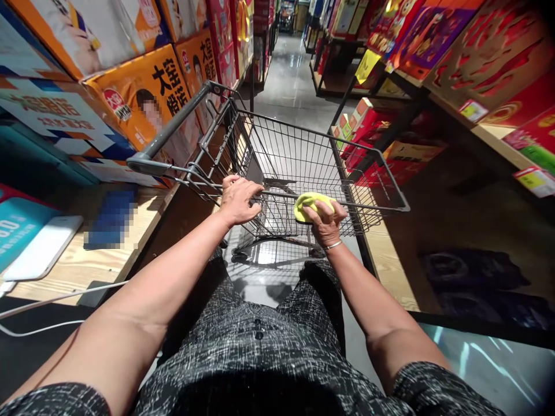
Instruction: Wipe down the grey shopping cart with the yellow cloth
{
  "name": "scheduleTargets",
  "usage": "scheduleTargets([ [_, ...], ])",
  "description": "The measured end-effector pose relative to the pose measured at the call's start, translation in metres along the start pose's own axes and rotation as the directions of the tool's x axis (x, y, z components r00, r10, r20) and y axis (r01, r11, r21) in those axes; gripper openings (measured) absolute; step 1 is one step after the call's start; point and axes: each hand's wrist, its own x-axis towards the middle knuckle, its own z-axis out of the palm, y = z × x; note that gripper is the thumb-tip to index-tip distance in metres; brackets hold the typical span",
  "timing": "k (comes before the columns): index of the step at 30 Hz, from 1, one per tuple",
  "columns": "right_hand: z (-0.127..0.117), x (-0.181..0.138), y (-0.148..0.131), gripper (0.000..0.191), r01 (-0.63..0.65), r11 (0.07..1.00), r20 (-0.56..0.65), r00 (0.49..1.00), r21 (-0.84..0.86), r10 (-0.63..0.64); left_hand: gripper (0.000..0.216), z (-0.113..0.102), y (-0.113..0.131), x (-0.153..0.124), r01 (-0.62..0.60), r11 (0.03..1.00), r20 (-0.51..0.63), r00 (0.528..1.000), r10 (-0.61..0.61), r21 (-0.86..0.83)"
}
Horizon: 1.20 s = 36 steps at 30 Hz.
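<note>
A wire shopping cart (299, 156) stands in a store aisle, turned so its grey handle (173, 130) points to the left. My left hand (236, 199) is closed over the cart's near top rim. My right hand (326, 222) presses a yellow cloth (310, 203) against the same rim, a little to the right, fingers curled over the cloth. A thin bracelet sits on my right wrist. The basket looks empty.
Orange and red gift boxes (147, 98) fill the left shelves. More red boxes (477, 52) line the right shelves. A white device (43, 245) with cables lies on the wooden ledge at left. The grey tiled aisle (290, 81) runs ahead.
</note>
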Motion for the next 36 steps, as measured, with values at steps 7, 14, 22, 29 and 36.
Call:
scheduleTargets([
  [7,0.081,-0.077,0.020,0.030,-0.084,0.996,0.248,0.965,-0.024,0.087,0.033,0.003,0.004,0.004,0.013,1.000,-0.009,1.000,-0.013,0.001],
  [14,0.074,-0.072,0.020,0.030,-0.054,0.999,0.315,0.948,0.006,0.049,0.031,0.007,0.007,0.005,0.014,1.000,-0.025,1.000,-0.014,0.006],
  [22,-0.040,0.028,-0.028,0.060,0.105,0.993,-0.071,0.992,0.053,-0.101,0.028,0.015,0.012,0.003,0.006,1.000,-0.063,0.998,-0.006,0.001],
  [29,-0.066,0.045,0.012,0.069,0.003,1.000,0.086,0.996,0.026,-0.005,0.022,0.020,0.012,0.005,-0.003,1.000,-0.123,0.992,0.004,0.010],
  [36,-0.084,0.016,0.160,0.063,-0.401,0.914,0.104,0.908,-0.065,0.406,0.017,0.023,0.026,0.009,0.025,1.000,-0.123,0.992,-0.025,-0.001],
])
